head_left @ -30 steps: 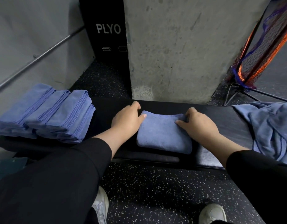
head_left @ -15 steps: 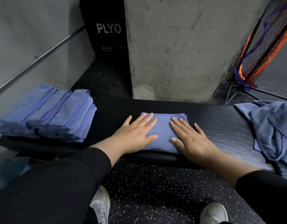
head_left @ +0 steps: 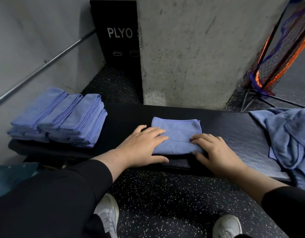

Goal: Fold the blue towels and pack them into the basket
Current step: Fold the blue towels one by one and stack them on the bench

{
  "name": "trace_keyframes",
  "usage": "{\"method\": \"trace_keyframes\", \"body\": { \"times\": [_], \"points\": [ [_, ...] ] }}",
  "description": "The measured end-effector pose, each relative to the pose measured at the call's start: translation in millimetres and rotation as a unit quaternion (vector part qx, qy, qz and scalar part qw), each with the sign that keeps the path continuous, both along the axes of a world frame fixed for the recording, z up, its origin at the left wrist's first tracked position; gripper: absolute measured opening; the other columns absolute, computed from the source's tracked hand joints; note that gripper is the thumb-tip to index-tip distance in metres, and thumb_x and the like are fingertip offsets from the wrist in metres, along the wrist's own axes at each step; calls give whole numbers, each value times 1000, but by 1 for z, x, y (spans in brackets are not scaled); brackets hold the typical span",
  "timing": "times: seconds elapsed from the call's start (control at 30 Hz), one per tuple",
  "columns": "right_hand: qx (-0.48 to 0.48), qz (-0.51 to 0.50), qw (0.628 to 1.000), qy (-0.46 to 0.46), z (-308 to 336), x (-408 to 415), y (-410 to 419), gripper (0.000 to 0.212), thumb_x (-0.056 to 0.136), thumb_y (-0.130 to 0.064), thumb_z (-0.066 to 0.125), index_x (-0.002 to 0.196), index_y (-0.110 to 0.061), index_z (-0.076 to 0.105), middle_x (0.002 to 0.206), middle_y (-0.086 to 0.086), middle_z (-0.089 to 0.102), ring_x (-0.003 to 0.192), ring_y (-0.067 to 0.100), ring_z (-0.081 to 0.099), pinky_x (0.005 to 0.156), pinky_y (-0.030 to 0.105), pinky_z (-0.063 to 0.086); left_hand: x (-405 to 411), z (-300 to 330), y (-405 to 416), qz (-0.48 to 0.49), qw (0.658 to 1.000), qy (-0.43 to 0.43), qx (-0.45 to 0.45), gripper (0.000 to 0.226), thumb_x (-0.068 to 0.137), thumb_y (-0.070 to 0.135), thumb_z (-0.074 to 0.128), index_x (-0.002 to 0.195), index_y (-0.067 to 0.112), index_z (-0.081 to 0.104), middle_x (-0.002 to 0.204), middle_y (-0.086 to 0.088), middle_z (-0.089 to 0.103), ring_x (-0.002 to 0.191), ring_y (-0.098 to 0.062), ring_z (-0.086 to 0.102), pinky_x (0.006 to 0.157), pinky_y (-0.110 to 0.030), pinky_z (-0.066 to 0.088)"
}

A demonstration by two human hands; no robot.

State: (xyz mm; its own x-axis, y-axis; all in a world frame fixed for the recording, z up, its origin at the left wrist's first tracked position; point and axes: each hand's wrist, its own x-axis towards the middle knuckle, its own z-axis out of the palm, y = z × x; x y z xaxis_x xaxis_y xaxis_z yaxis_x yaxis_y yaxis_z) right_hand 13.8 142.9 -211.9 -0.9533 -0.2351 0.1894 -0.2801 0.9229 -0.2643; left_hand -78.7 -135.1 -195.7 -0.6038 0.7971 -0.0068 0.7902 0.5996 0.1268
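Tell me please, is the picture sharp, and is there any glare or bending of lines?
Head view: mostly sharp; the right hand is slightly soft; a pale sheen lies on the black bench beside the folded towel; the wide lens bows the concrete pillar and the wall rail.

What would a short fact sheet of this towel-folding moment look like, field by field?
surface: black bench
towel in work: folded blue towel, flat on the bench
left hand: lies flat on the towel's left edge
right hand: fingers on its right edge
done: stack of folded towels, at the left
waiting: loose blue towels, at the right
basket: none in view
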Motion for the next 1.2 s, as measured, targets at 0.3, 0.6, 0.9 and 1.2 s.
{"method": "trace_keyframes", "body": {
  "times": [0.3,0.6,0.9,1.2],
  "points": [
    [-52,-9,997,-62,25,-4,6,31,88,-61,58,102,-35,52,92,-19,59,89,6,58,79,28,44,1,19,2,142,955,-191,178,10,92,46,62,90,38,56,78,17,63,81,-6,59,73,-29,48],
    [-221,-190,954,-72,26,-46,2,36,84,-36,77,112,-29,54,94,-12,62,83,8,59,77,30,46,-29,17,22,249,905,-216,269,28,89,34,73,111,27,56,96,8,62,82,-7,58,71,-24,45],
    [-35,-47,998,5,-5,-50,16,50,97,-55,49,138,-28,59,147,-16,49,139,12,42,101,38,35,-30,-5,11,91,994,-59,29,68,100,62,39,158,30,26,166,15,19,153,-5,11,125,-41,11],
    [-278,-114,948,-106,15,-59,18,24,88,-33,73,110,-30,64,103,-14,73,99,0,65,89,29,49,-38,11,25,209,936,-190,208,42,85,39,74,123,30,58,116,11,67,113,-11,61,99,-37,48]
  ]
}}
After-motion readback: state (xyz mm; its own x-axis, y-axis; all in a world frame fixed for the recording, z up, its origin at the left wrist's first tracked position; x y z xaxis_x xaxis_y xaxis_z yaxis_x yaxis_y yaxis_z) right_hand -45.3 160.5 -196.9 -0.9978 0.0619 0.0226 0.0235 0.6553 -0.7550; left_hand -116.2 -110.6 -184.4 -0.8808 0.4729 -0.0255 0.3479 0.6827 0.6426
